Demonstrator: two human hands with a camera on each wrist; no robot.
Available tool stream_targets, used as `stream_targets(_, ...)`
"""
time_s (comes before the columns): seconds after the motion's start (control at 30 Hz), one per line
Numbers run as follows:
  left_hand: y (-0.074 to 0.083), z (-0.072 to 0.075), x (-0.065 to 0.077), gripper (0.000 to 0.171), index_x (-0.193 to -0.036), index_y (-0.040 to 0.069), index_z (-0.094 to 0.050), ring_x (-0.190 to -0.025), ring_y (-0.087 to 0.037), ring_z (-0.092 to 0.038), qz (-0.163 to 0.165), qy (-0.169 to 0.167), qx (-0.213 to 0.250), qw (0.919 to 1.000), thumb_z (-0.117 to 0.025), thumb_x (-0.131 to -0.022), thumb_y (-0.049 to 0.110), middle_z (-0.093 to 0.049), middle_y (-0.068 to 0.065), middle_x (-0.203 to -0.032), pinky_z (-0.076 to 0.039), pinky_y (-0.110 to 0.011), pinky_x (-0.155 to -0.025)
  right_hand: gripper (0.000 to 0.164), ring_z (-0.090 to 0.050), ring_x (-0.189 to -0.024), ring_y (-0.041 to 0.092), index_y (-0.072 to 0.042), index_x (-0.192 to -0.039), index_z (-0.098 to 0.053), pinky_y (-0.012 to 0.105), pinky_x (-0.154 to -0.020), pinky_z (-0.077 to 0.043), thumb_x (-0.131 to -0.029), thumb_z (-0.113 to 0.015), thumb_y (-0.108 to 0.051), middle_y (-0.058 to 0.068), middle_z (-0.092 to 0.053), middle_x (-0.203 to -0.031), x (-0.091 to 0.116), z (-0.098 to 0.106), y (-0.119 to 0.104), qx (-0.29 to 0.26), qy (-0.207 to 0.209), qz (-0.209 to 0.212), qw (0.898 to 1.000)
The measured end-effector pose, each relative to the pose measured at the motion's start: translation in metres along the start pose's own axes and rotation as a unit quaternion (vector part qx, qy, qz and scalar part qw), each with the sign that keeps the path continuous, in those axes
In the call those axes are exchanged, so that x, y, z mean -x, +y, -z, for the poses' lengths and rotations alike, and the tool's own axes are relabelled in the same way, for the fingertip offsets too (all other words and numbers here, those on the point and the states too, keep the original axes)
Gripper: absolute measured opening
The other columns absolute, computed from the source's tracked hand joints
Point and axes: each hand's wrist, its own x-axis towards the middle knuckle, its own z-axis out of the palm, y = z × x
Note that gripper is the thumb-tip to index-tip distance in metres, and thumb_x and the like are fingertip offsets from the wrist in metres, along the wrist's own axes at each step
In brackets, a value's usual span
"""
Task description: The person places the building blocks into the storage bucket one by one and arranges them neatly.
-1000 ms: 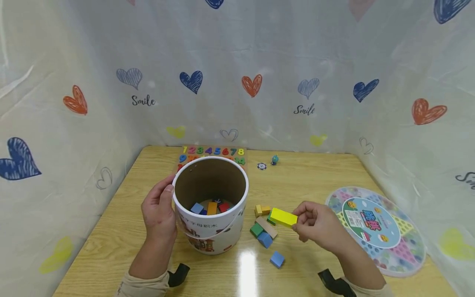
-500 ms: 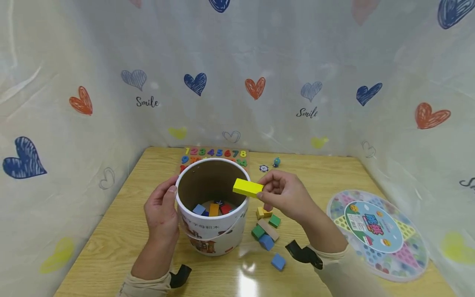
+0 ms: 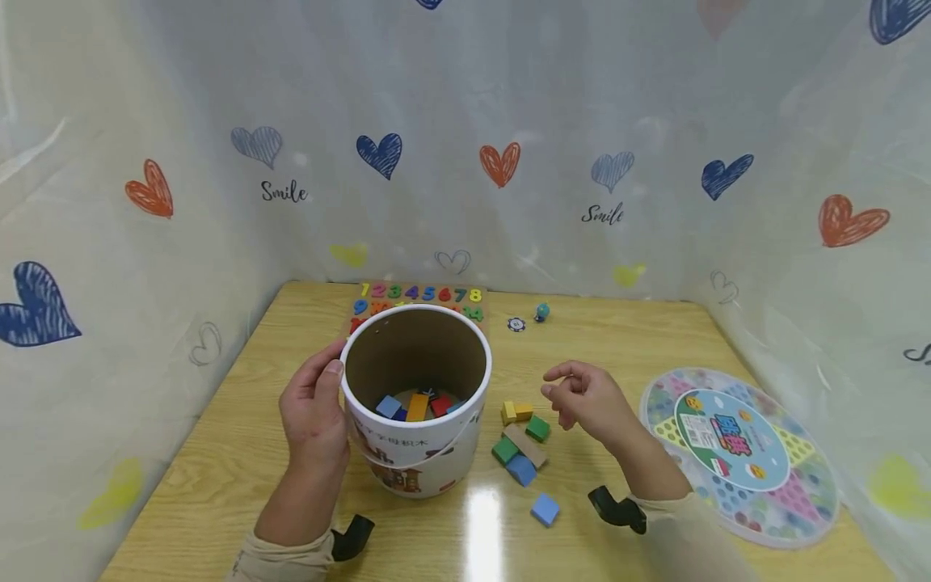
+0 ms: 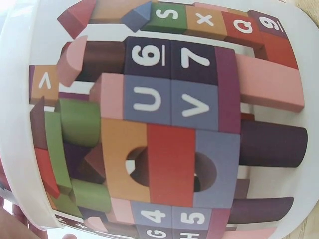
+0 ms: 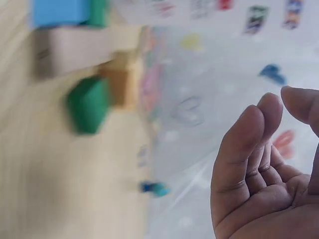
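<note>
My left hand grips the left side of a white cardboard bucket near its rim. In the left wrist view the bucket fills the picture with its printed letter and number blocks. Several coloured blocks lie inside on the bottom, among them an orange block and a red block. My right hand is in the air right of the bucket, with loosely bent fingers and nothing in them. Just below it on the table are a green block, a tan block and a blue arched block.
A number puzzle board lies behind the bucket, partly hidden by it. A round chip and a small teal figure sit at the back. A round game board is at the right. One blue block lies nearer the front edge.
My right hand carried a yellow block left to the bucket's rim, and has since moved back right without it. The yellow block is out of sight now. My left hand stayed on the bucket.
</note>
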Motion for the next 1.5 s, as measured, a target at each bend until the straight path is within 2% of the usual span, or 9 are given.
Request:
stream_targets(0.1,0.001,0.0,0.0,0.027,-0.117,0.002,-0.065,-0.113,-0.026,-0.056,0.0,0.001,-0.001,1.0,-0.055,-0.096,0.017,-0.063,-0.014,-0.117,-0.048,-0.03,-0.093,0.036,-0.057,-0.053,0.028,0.0,-0.112,-0.058,0.04,-0.053,-0.053,-0.087,-0.069,-0.024,0.018,-0.059,-0.069,-0.005,0.001,0.036,0.026,0.008,-0.04,0.999)
stream_targets(0.2,0.001,0.001,0.001,0.027,-0.117,0.002,-0.065,-0.113,-0.027,-0.056,0.001,0.001,-0.001,1.0,-0.055,-0.096,0.017,-0.063,-0.014,-0.116,-0.048,-0.03,-0.094,0.04,-0.057,-0.053,0.024,0.003,-0.114,-0.056,0.037,-0.051,-0.052,-0.086,-0.07,-0.021,0.017,-0.061,-0.07,-0.007,-0.002,0.065,0.036,-0.013,-0.081,0.996)
stream_targets(0.27,0.0,0.001,0.001,0.028,-0.117,0.001,-0.065,-0.113,-0.027,-0.056,-0.002,0.002,0.003,1.0,-0.055,-0.096,0.017,-0.063,-0.014,-0.116,-0.047,-0.031,-0.094,0.039,-0.057,-0.053,0.023,0.003,-0.115,-0.055,0.036,-0.049,-0.052,-0.086,-0.069,-0.019,0.015,-0.062,-0.071,-0.007,-0.005,0.077,0.038,-0.027,-0.097,0.994)
stream_targets(0.37,-0.001,0.001,0.0,0.028,-0.117,0.001,-0.065,-0.113,-0.027,-0.056,-0.006,0.0,0.005,1.0,-0.055,-0.096,0.017,-0.063,-0.015,-0.117,-0.046,-0.031,-0.095,0.039,-0.057,-0.053,0.021,0.001,-0.115,-0.056,0.035,-0.049,-0.052,-0.084,-0.071,-0.018,0.013,-0.062,-0.07,-0.008,-0.008,0.081,0.055,-0.034,-0.102,0.993)
stream_targets(0.77,-0.001,0.002,0.0,0.029,-0.117,-0.001,-0.064,-0.113,-0.03,-0.056,-0.021,-0.004,0.01,0.9997,-0.055,-0.096,0.016,-0.063,-0.016,-0.116,-0.047,-0.032,-0.095,0.027,-0.053,-0.052,0.017,-0.007,-0.098,-0.063,0.033,-0.049,-0.049,-0.078,-0.075,-0.021,0.005,-0.059,-0.069,-0.008,-0.017,0.076,0.168,-0.025,-0.073,0.983)
stream_targets(1.0,-0.001,0.002,0.0,0.029,-0.117,0.0,-0.064,-0.113,-0.029,-0.055,-0.019,-0.003,0.008,0.9998,-0.055,-0.096,0.017,-0.063,-0.015,-0.116,-0.047,-0.031,-0.094,0.02,-0.058,-0.056,0.017,-0.007,-0.089,-0.063,0.032,-0.048,-0.049,-0.076,-0.075,-0.018,0.003,-0.062,-0.069,-0.004,-0.016,0.07,0.174,0.002,-0.082,0.981)
stream_targets(1.23,0.0,0.001,0.0,0.029,-0.117,0.0,-0.065,-0.113,-0.027,-0.056,-0.011,-0.003,0.006,0.9999,-0.056,-0.096,0.018,-0.063,-0.015,-0.116,-0.047,-0.03,-0.094,0.019,-0.058,-0.056,0.018,-0.008,-0.088,-0.063,0.032,-0.049,-0.05,-0.077,-0.074,-0.019,0.005,-0.061,-0.069,-0.005,-0.01,0.057,0.154,-0.003,-0.076,0.985)
stream_targets(1.37,-0.001,0.0,0.0,0.029,-0.117,0.001,-0.065,-0.113,-0.027,-0.056,-0.011,-0.003,0.005,0.9999,-0.056,-0.096,0.018,-0.063,-0.015,-0.116,-0.047,-0.03,-0.095,0.021,-0.061,-0.058,0.025,-0.006,-0.09,-0.063,0.035,-0.052,-0.053,-0.078,-0.074,-0.019,0.01,-0.062,-0.072,-0.003,-0.006,0.034,0.116,-0.019,-0.05,0.992)
stream_targets(1.5,-0.001,0.0,0.0,0.029,-0.117,0.0,-0.064,-0.113,-0.027,-0.056,-0.019,-0.004,0.008,0.9998,-0.056,-0.096,0.017,-0.064,-0.015,-0.116,-0.046,-0.031,-0.095,0.021,-0.063,-0.062,0.035,-0.005,-0.093,-0.062,0.045,-0.058,-0.055,-0.081,-0.073,-0.019,0.016,-0.063,-0.076,0.003,-0.003,-0.01,0.088,-0.033,-0.01,0.996)
